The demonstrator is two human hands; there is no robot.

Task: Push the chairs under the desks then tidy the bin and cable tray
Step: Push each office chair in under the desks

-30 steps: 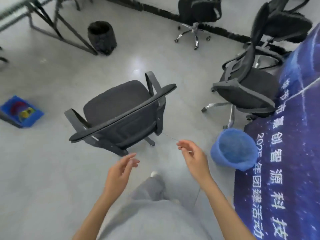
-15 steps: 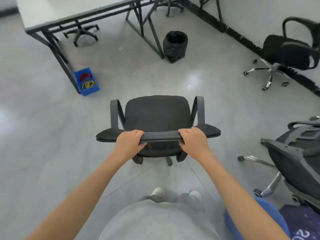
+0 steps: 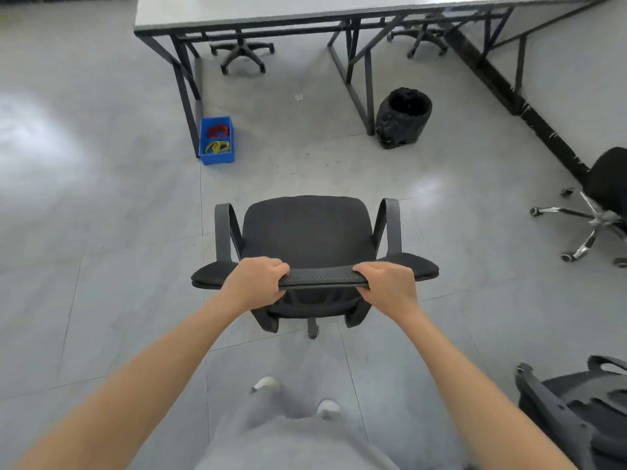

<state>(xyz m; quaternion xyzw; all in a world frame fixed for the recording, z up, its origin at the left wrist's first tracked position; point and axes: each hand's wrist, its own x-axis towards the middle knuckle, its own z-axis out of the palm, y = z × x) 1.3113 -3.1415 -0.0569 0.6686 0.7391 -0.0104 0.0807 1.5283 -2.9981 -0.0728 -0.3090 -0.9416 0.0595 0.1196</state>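
Hands: left hand [image 3: 253, 283] and right hand [image 3: 386, 284] curl fingers over black mesh office chair [image 3: 305, 232] backrest top | chair faces grey-topped black-framed desk [image 3: 271, 11] | black bin [image 3: 403, 117] beside desk leg

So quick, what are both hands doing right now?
Left hand: closed, gripping the top of the office chair's backrest.
Right hand: closed, gripping the same backrest.

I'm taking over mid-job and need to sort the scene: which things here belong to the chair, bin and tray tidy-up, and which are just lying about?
Job things:
- black chair, backrest gripped by left hand and right hand
- desk
- black bin
- blue tray holding cables
- chair by the wall
- chair at lower right

Lying about:
- small scrap on the floor
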